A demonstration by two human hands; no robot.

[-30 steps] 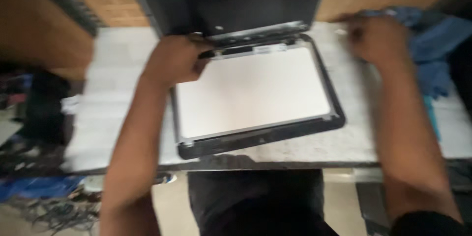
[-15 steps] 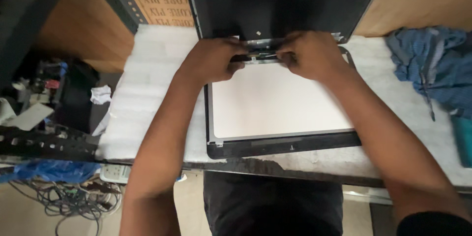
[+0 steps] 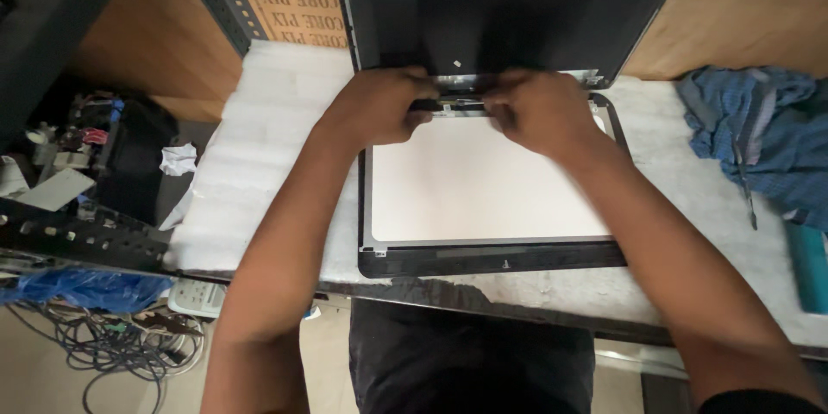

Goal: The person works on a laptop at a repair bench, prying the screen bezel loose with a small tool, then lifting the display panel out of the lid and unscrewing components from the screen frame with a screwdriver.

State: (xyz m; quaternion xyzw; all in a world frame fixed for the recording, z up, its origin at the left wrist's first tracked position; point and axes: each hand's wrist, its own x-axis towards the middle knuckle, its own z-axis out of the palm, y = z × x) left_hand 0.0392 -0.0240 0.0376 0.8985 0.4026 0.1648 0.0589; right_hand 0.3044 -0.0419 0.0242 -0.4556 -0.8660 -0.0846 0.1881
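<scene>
Both hands pinch one thin dark strip (image 3: 455,104) at the hinge line: left hand (image 3: 379,108) and right hand (image 3: 535,112), fingers curled narrow around it. Below lies one flat rectangular laptop lid (image 3: 492,259), matte white panel (image 3: 483,190) in glossy black frame. One upright black base (image 3: 509,4) behind. White foam sheet (image 3: 250,147) left; crumpled blue cloth (image 3: 759,138) right, well apart.

Middle: our hands (image 3: 457,108) meet at the laptop (image 3: 487,198) hinge.
Right: cloth (image 3: 759,134) on the desk (image 3: 681,198).
Left: foam sheet (image 3: 259,155).
</scene>
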